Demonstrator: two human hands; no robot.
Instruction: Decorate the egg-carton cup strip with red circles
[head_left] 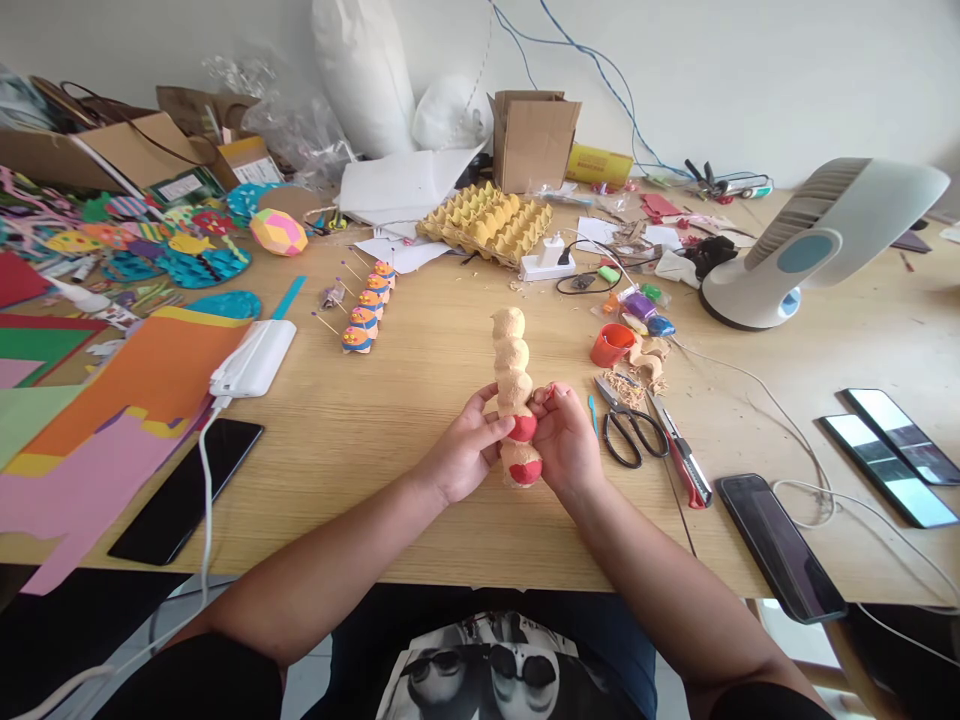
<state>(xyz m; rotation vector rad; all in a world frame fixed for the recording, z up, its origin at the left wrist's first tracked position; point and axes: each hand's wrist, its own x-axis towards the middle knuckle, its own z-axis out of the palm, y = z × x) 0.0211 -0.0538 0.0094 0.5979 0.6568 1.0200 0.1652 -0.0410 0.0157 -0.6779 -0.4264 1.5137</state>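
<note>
A strip of beige egg-carton bumps (513, 355) stands out in front of me, pointing away over the table. Red patches that look like modelling clay (524, 470) cover part of its two nearest bumps. My left hand (466, 445) is closed around the strip's left side, thumb on the upper red patch. On the right side, my right hand (566, 440) has its fingers curled in a pinch, with a small bit of red clay (553, 390) at the fingertips. Farther left stands a finished-looking caterpillar (365, 315) in orange and blue with pin-like sticks.
Right of my hands lie black-handled scissors (634, 425), a red utility knife (686, 460), a red cup (612, 345) and clay packets (641, 305). Phones (780, 545) and a fan (810, 250) are at the right. Coloured paper (112, 400) and a power bank (259, 360) lie left; yellow egg trays (487, 225) behind.
</note>
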